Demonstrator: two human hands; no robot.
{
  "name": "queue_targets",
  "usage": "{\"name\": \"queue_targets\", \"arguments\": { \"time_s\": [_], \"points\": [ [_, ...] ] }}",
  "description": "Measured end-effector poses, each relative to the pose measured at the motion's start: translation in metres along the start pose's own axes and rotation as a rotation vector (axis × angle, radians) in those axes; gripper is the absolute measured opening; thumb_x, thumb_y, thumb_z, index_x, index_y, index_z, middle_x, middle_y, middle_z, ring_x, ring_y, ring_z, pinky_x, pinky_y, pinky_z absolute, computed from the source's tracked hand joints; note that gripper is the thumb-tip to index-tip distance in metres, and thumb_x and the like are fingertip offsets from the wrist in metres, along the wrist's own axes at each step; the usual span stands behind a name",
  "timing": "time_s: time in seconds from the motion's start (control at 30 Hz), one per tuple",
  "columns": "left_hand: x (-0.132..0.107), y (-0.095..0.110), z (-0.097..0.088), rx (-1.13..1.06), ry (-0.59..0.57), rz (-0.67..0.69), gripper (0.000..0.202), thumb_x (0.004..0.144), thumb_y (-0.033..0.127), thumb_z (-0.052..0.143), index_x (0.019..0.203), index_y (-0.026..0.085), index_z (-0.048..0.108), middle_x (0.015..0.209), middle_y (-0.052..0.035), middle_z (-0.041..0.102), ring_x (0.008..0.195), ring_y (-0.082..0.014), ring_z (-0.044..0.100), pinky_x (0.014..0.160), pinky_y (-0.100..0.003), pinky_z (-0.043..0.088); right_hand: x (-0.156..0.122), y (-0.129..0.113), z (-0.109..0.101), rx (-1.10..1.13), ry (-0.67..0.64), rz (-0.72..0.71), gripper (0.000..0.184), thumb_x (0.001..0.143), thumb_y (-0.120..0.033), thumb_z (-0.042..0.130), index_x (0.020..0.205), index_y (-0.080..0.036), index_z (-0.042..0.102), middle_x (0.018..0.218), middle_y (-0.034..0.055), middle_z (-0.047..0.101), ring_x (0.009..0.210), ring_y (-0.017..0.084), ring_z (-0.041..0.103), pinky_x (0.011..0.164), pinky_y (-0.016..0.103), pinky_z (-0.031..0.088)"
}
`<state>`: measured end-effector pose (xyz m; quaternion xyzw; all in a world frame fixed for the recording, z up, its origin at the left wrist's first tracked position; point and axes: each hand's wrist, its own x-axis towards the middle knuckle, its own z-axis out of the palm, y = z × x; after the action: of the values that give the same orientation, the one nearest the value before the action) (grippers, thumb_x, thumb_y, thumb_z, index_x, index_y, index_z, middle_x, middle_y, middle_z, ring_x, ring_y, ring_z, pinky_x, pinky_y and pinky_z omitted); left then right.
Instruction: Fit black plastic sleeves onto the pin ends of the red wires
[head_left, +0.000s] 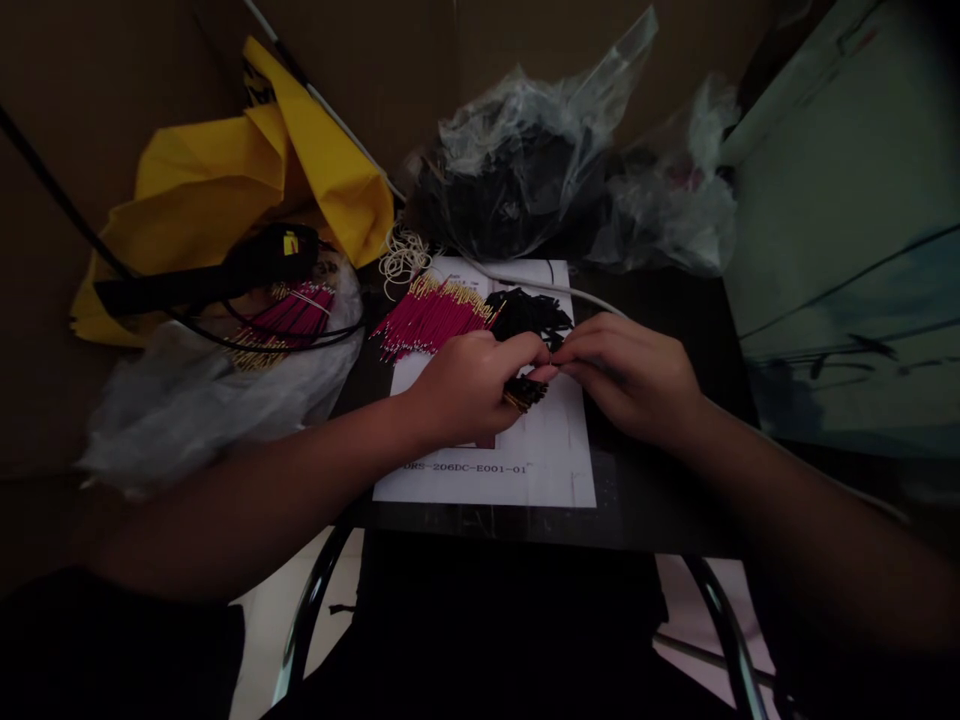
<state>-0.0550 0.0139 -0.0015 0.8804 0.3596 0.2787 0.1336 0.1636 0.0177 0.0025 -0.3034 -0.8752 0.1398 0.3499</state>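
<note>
My left hand (469,385) is closed around a bundle of thin wires (527,392), whose black and yellowish ends stick out below the thumb. Its thumb and forefinger also meet at a tiny wire tip. Right beside them, the fingers of my right hand (637,375) are pinched together at that same spot; what they hold is too small to make out. Behind my left hand lies a pile of dark pink wires (439,318) with yellowish and silvery ends. Small black sleeves (531,315) are heaped to its right, just beyond my fingertips.
A printed sheet (487,490) lies under the work on the dark table (660,500). Clear bags (517,170) with black contents stand behind. At left are a yellow bag (202,180), a black cable, and more pink wires (292,315) on plastic. Pale rubber bands (405,255) lie nearby.
</note>
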Motion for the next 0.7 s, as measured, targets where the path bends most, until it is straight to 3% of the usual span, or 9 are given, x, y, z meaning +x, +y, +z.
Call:
{"name": "queue_targets", "arguments": {
  "time_s": [0.27,0.43,0.53,0.7],
  "points": [
    [0.001,-0.001,0.0,0.097,-0.039,-0.119,0.027,0.093,0.04,0.048,0.095,0.019,0.065,0.07,-0.0025,0.066,0.061,-0.0161,0.059,0.057,-0.027,0.041,-0.001,0.008,0.002,-0.035,0.013,0.021,0.023,0.09,-0.016,0.056,0.107,-0.027,0.066,0.1,0.0033,0.068,0.09,0.017,0.066,0.077,0.034,0.055],
    [0.002,0.001,-0.005,-0.087,-0.048,-0.111,0.027,0.09,0.037,0.053,0.106,0.018,0.065,0.077,-0.0026,0.069,0.062,-0.0125,0.062,0.059,-0.024,0.043,-0.002,0.005,0.001,-0.061,0.039,0.087,0.023,0.088,-0.02,0.061,0.11,-0.028,0.063,0.099,0.0031,0.071,0.089,0.02,0.068,0.078,0.038,0.056],
    [0.003,0.005,-0.007,-0.23,-0.036,-0.122,0.02,0.088,0.032,0.056,0.1,0.018,0.065,0.079,-0.0013,0.069,0.066,-0.0115,0.063,0.057,-0.022,0.043,-0.004,0.002,0.001,-0.069,0.044,0.102,0.024,0.087,-0.023,0.063,0.11,-0.028,0.062,0.1,0.0032,0.072,0.089,0.021,0.069,0.078,0.038,0.057],
    [0.003,0.014,-0.006,-0.589,-0.073,-0.35,0.014,0.089,0.032,0.056,0.089,0.018,0.06,0.071,0.0029,0.061,0.047,-0.0056,0.053,0.043,-0.019,0.036,-0.003,-0.007,-0.002,-0.011,0.033,0.082,0.024,0.088,-0.022,0.062,0.111,-0.029,0.061,0.099,0.0024,0.071,0.088,0.02,0.069,0.077,0.037,0.056]
  ]
}}
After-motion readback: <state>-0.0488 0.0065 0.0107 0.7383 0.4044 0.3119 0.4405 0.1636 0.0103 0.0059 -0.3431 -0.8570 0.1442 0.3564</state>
